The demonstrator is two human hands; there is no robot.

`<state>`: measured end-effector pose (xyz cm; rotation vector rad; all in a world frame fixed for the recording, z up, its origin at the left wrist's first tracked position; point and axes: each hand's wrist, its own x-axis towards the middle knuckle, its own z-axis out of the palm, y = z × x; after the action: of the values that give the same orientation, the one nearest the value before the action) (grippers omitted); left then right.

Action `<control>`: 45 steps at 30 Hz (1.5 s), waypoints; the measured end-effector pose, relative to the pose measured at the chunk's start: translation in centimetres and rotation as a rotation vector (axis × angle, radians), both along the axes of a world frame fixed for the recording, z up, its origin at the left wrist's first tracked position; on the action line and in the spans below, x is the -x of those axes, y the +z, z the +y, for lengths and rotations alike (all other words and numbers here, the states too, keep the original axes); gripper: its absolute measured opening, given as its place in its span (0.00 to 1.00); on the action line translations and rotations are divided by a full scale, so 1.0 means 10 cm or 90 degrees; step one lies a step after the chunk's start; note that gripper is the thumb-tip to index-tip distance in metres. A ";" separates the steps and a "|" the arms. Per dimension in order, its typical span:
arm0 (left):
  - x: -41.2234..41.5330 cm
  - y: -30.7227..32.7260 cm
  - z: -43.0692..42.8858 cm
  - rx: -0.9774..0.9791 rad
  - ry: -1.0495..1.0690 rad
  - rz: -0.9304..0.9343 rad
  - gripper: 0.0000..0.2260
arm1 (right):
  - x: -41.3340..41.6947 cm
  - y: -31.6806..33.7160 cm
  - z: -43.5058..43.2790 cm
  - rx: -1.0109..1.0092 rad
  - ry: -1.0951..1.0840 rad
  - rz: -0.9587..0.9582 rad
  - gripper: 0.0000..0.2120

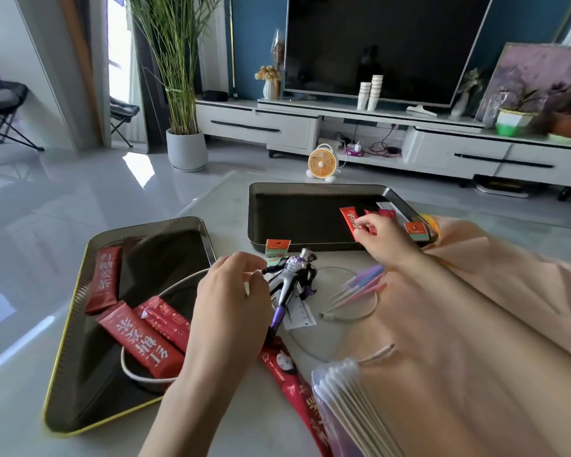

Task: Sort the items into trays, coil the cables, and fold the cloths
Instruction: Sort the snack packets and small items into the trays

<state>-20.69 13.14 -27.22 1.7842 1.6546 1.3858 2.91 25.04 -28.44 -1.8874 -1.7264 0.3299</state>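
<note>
Sorting is the step in hand, by my reading. The right hand [381, 240] pinches a red sachet [350, 222] between thumb and fingertips, low over the far tray [310, 189]. That tray sits toward the far edge of the tabletop [231, 232] and already holds a few small packets at its right end. The left hand [234, 291] is curled over the toy figure [292, 275] lying mid-tabletop. Its fingertips are at the figure's arm, but whether they grip it I cannot tell. The near tray [80, 291], by the left edge, holds three more red sachets and a loop of white cable [139, 377]. A second cable [353, 316] lies loose beside the figure, and the peach cloth [475, 308] is heaped unfolded along the right edge. The next move probably calls for releasing the sachet flat inside the far tray, then lifting the figure clear without dragging the ruler [299, 318] under its legs.
</note>
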 end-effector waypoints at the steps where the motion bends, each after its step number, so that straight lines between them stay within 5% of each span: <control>1: 0.00 0.00 0.01 0.005 0.001 0.000 0.11 | 0.06 0.03 -0.15 0.020 0.036 0.055 0.14; 5: -0.04 -0.01 -0.06 0.029 0.004 0.019 0.12 | 0.24 0.15 -1.00 0.110 0.142 0.093 0.02; 10: -0.08 -0.08 -0.25 0.025 -0.041 0.053 0.12 | 0.43 0.10 -2.01 0.305 0.228 -0.137 0.25; 13: -0.09 -0.11 -0.33 0.036 -0.049 0.066 0.11 | 0.52 0.01 -2.25 0.302 0.220 -0.219 0.35; 20: -0.16 -0.09 -0.39 0.046 -0.051 0.035 0.11 | 0.30 0.21 -2.13 0.296 0.142 0.170 0.22; 27: -0.22 -0.02 -0.19 0.037 -0.036 0.014 0.12 | -0.13 0.34 -1.32 0.027 -0.056 0.364 0.03; 31: -0.30 -0.03 -0.05 0.035 -0.037 -0.005 0.11 | -0.10 0.22 -0.50 -0.042 -0.142 0.294 0.11; 36: -0.12 -0.10 0.04 0.059 -0.031 0.013 0.11 | 0.10 0.07 0.25 -0.062 -0.158 0.009 0.16; 41: 0.01 -0.08 0.16 0.061 -0.010 -0.023 0.11 | 0.01 -0.13 0.50 0.012 -0.203 -0.224 0.18; 45: 0.04 -0.12 0.21 0.072 0.013 -0.035 0.11 | -0.03 -0.13 0.40 -0.020 -0.255 -0.278 0.16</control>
<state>-21.07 15.20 -28.42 1.6577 1.6913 1.3102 3.21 29.06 -29.73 -2.3439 -1.5348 -0.2799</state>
